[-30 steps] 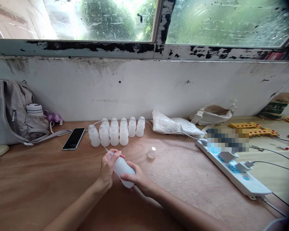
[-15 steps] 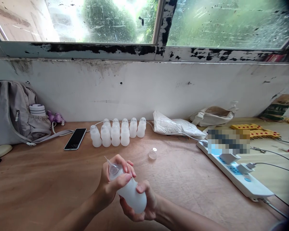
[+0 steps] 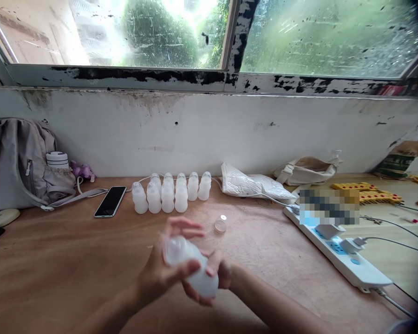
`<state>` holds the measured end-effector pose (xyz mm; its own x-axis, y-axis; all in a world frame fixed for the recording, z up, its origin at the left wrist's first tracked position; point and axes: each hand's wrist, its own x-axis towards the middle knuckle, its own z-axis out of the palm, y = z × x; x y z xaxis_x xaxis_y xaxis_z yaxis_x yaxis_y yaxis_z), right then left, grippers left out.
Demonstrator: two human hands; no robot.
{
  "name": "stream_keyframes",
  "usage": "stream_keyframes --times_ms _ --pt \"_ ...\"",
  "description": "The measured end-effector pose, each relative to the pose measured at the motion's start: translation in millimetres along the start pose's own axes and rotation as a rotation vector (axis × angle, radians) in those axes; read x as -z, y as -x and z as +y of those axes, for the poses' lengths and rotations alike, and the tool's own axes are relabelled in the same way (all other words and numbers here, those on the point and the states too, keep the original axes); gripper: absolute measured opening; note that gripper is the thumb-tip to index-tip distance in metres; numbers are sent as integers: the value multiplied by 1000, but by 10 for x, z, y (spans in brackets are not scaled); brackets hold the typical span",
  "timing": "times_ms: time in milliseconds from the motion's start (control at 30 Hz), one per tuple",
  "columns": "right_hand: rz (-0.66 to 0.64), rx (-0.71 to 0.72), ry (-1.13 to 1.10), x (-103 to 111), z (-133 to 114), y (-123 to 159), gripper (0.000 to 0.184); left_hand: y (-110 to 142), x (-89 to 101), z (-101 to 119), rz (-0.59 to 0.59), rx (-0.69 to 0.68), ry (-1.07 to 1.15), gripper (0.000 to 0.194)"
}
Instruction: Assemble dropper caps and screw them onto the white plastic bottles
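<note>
A translucent white plastic bottle (image 3: 195,266) is held between both hands above the wooden table (image 3: 73,260). My left hand (image 3: 162,269) wraps the bottle's upper end, thumb across it, fingers curled over the top; the picture is smeared there. My right hand (image 3: 218,273) cups the bottle's lower body from below. A small clear cap (image 3: 220,225) lies on the table just beyond the hands. Further back stand several similar capped bottles (image 3: 170,195) in two rows.
A black phone (image 3: 110,201) lies left of the bottles, a grey backpack (image 3: 17,162) at far left. A white plastic bag (image 3: 251,184) and beige pouch (image 3: 306,168) sit by the wall. A white power strip (image 3: 341,255) with plugs and yellow parts (image 3: 365,191) are on the right.
The hands have drawn the bottle nearer and turned it; its nozzle tip, visible earlier, is now covered by my left hand. The view has tilted slightly.
</note>
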<state>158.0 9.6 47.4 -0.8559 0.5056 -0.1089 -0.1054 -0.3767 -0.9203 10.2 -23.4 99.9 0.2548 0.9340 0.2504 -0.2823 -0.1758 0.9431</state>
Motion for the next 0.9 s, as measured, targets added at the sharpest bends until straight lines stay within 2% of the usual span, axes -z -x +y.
stream_keyframes --times_ms 33,100,167,200,233,267,333,400,433,500,533,600,667,733,800,900 --pt "37 21 22 25 -39 -15 51 -63 55 -40 96 30 29 50" --pt "270 126 156 64 -75 -47 43 -197 173 -154 222 133 43 49" --pt "598 273 385 92 -50 -79 38 -303 268 -293 272 140 3 47" --pt "698 320 493 103 -22 -94 39 -337 298 -361 259 171 -14 47" --pt "740 343 578 113 8 -106 41 -356 316 -424 222 214 -21 46" --pt "733 345 637 123 34 -116 42 -363 325 -478 195 238 -19 46" --pt "635 312 711 154 49 -128 42 -356 326 -552 178 266 -20 45" --pt "573 299 818 221 1 -122 37 -343 329 -579 219 260 -41 45" --pt "584 310 912 277 -44 -109 34 -341 337 -580 244 257 -61 44" --pt "702 336 1192 435 -155 -56 26 -347 365 -572 277 252 -111 43" --pt "802 329 1343 532 -212 -14 24 -353 384 -569 284 249 -143 43" --pt "942 154 1542 740 -309 97 25 -371 427 -580 277 255 -217 46" --pt "924 -91 1569 929 -367 220 34 -389 474 -609 247 294 -306 52" --pt "821 -237 1527 1072 -390 322 43 -406 520 -637 224 338 -427 56" --pt "748 -301 1471 1161 -393 377 42 -420 559 -637 196 349 -562 53" --pt "749 -257 1343 1202 -413 375 31 -439 595 -568 124 311 -701 44"
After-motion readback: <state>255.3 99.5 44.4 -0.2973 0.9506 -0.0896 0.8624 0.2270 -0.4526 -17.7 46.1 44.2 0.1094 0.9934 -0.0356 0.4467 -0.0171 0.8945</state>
